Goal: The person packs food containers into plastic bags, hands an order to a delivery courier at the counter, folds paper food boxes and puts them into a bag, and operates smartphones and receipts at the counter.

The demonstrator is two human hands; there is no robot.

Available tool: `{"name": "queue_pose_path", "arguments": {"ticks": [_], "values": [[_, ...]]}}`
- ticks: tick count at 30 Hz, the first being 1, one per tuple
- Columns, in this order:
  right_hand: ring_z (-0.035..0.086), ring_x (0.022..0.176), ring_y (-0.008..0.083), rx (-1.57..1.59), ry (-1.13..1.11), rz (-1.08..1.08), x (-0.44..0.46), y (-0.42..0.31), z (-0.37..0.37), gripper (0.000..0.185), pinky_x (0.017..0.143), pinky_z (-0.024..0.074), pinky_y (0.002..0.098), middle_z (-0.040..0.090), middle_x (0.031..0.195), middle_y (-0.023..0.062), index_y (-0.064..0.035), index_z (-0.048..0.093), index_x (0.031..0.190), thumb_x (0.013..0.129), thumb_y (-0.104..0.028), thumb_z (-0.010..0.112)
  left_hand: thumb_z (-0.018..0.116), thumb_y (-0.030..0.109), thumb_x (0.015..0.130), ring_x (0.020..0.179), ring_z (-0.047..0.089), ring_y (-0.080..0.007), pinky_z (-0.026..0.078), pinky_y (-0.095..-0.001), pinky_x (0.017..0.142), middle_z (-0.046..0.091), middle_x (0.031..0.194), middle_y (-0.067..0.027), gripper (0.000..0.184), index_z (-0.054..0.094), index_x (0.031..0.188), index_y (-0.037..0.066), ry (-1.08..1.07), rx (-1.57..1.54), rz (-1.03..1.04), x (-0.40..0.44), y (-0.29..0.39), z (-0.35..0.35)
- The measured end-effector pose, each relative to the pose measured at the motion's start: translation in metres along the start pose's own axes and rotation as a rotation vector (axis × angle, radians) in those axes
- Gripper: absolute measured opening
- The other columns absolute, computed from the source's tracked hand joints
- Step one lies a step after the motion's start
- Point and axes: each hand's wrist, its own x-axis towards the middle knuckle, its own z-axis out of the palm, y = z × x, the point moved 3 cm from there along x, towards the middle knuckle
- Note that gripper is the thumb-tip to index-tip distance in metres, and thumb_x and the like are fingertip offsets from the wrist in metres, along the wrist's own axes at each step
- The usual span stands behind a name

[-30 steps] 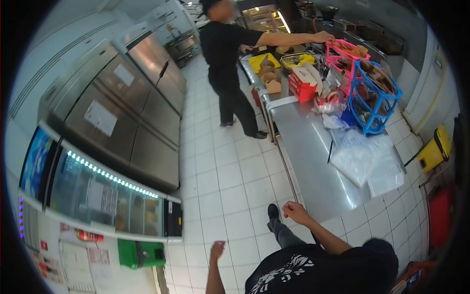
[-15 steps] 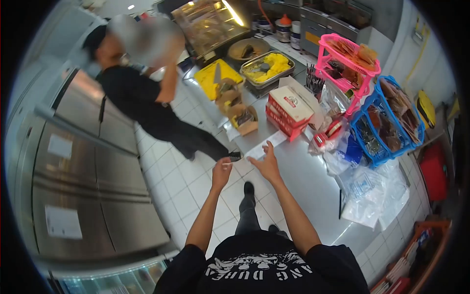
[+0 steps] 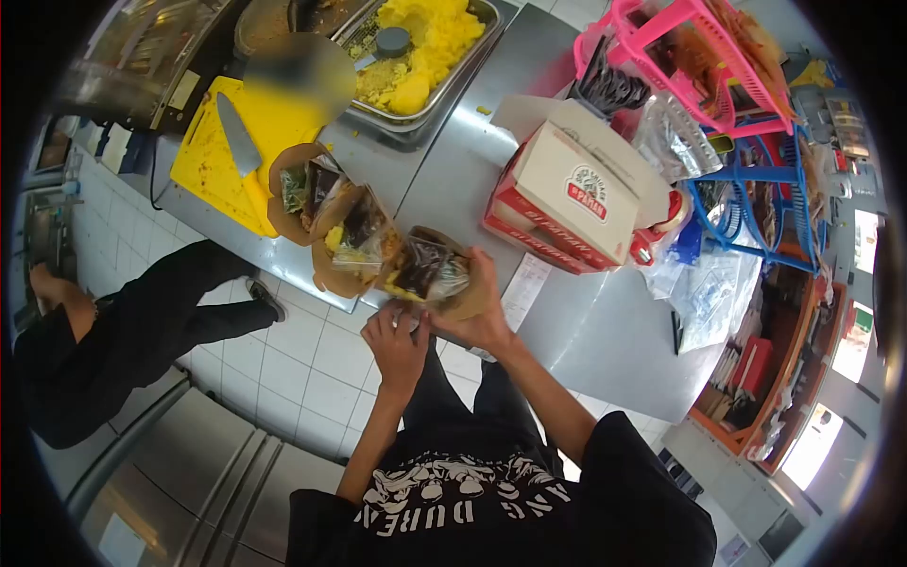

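Note:
An open brown paper food box (image 3: 465,304) stands at the table's near edge, with dark and clear sachets (image 3: 430,274) inside. My right hand (image 3: 484,307) wraps round the box's right side, thumb at the front. At its front left edge, my left hand (image 3: 395,342) has its fingers curled against it; the fingertips are partly hidden. Two more open food boxes (image 3: 333,282) (image 3: 283,225) stand in a row to the left, also holding sachets over food. A long printed receipt (image 3: 526,288) lies just right of my right hand.
A knife (image 3: 236,134) rests on a yellow cutting board (image 3: 203,156). Behind are a metal tray (image 3: 491,24) of yellow food and a red-and-white carton (image 3: 557,184). Pink (image 3: 652,38) and blue (image 3: 761,248) baskets stand right. Another person's legs (image 3: 179,302) are at left.
My hands have gone from the receipt strip to the nearest food box; the receipt now lies on the table. The view has tilted and come nearer the boxes.

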Motion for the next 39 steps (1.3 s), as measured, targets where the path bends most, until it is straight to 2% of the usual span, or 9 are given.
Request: {"name": "queue_pose_path", "arguments": {"ticks": [3,9,14,17,18,21,27,33,39], "values": [[0.045,0.123,0.0267,-0.099,0.042,0.093,-0.011,-0.022,-0.019,0.105,0.105,0.0388,0.0395,0.039,0.132,0.0175,-0.0005,0.022,0.142,0.061,-0.012,0.089,0.072,0.023,0.085,0.1,0.053,-0.029,0.037,-0.0435,0.085,0.059,0.111,-0.0115,0.025,0.064,0.099,0.004,-0.055,-0.084,0.035,0.003,-0.005,-0.003],[0.045,0.122,0.0264,-0.166,0.14,-0.041,-0.054,-0.017,-0.056,0.093,0.102,0.0419,0.0401,0.04,0.132,0.0171,-0.0042,0.027,0.136,0.064,-0.006,0.086,0.071,0.018,0.08,0.107,0.051,-0.0305,0.037,-0.0441,0.089,0.055,0.118,-0.0124,0.035,0.063,0.112,0.006,-0.186,-0.023,0.044,0.013,0.013,-0.009],[0.038,0.135,0.0348,-0.113,0.108,-0.008,-0.052,-0.03,-0.054,0.102,0.11,0.0369,0.0445,0.033,0.144,0.0234,-0.0052,0.025,0.141,0.063,-0.011,0.09,0.07,0.016,0.075,0.111,0.047,-0.0339,0.034,-0.048,0.091,0.05,0.124,-0.0125,0.046,0.061,0.12,0.008,-0.153,0.03,-0.064,0.006,0.025,0.0],[0.037,0.135,0.0393,-0.097,0.134,-0.039,-0.055,-0.04,-0.042,0.11,0.111,0.0351,0.0466,0.033,0.144,0.0255,-0.0048,0.023,0.145,0.06,-0.015,0.092,0.07,0.016,0.076,0.112,0.046,-0.0341,0.034,-0.0478,0.091,0.049,0.126,-0.0121,0.045,0.06,0.119,0.006,-0.062,0.018,-0.086,-0.004,0.025,0.013],[0.039,0.131,0.0434,-0.188,0.147,-0.158,-0.055,-0.027,-0.035,0.115,0.109,0.0355,0.0475,0.035,0.141,0.0267,-0.0026,0.022,0.146,0.058,-0.018,0.094,0.07,0.016,0.076,0.113,0.045,-0.0336,0.034,-0.048,0.09,0.048,0.127,-0.012,0.045,0.06,0.118,0.004,-0.035,0.033,-0.081,-0.004,0.029,0.013],[0.042,0.125,0.0447,-0.172,0.217,-0.246,-0.045,-0.025,-0.031,0.112,0.106,0.038,0.0475,0.037,0.136,0.0266,-0.0013,0.024,0.145,0.059,-0.018,0.093,0.07,0.02,0.078,0.112,0.047,-0.0328,0.034,-0.0482,0.09,0.049,0.126,-0.0124,0.045,0.06,0.119,0.004,-0.055,0.093,-0.069,-0.006,0.024,0.015],[0.044,0.12,0.0431,-0.105,0.266,-0.177,-0.027,-0.026,-0.039,0.1,0.101,0.0418,0.0459,0.039,0.13,0.0257,-0.0008,0.028,0.145,0.064,-0.01,0.086,0.065,0.025,0.086,0.108,0.051,-0.0297,0.034,-0.0489,0.09,0.055,0.12,-0.0094,0.036,0.063,0.118,0.009,-0.051,0.209,-0.009,0.006,0.031,0.008],[0.046,0.116,0.0444,-0.164,0.466,-0.126,-0.023,-0.031,-0.024,0.101,0.098,0.0424,0.0483,0.038,0.127,0.0254,-0.0024,0.028,0.145,0.063,-0.015,0.086,0.065,0.022,0.081,0.105,0.053,-0.0318,0.039,-0.0485,0.084,0.053,0.128,-0.0121,0.036,0.064,0.115,0.009,-0.033,0.205,0.159,0.006,0.036,0.007],[0.041,0.13,0.0378,-0.257,0.325,-0.095,-0.027,-0.054,-0.021,0.101,0.107,0.0359,0.0477,0.033,0.146,0.0229,-0.0002,0.023,0.149,0.07,-0.018,0.084,0.063,0.029,0.085,0.103,0.05,-0.0292,0.04,-0.0453,0.085,0.051,0.128,-0.0095,0.041,0.062,0.119,0.007,-0.123,0.331,0.229,0.011,0.032,-0.002]]}}
